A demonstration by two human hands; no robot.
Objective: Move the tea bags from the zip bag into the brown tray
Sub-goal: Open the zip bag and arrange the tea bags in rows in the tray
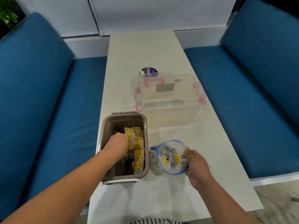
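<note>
Knuckles of the left hand [119,141] face up inside the brown tray [103,139]. Its fingers point down against a row of yellow-tagged tea bags [138,148] standing along the tray's right wall. The fingertips are hidden, so whether they grip a bag cannot be told. Just right of the tray, the right hand [196,166] pinches the far side of the zip bag [168,152], thumb on top, holding its blue-edged mouth open toward the tray. More tea bags [171,160] lie loose inside the zip bag, and its left edge nearly touches the tray. Beyond the tray and to its right stands a clear storage box [169,101] with pink latches. A round purple-labelled tub [148,72] sits just behind the box. All of these rest on a pale table [145,49]. Blue bench cushions [48,102] flank the table on both sides of the tray.
</note>
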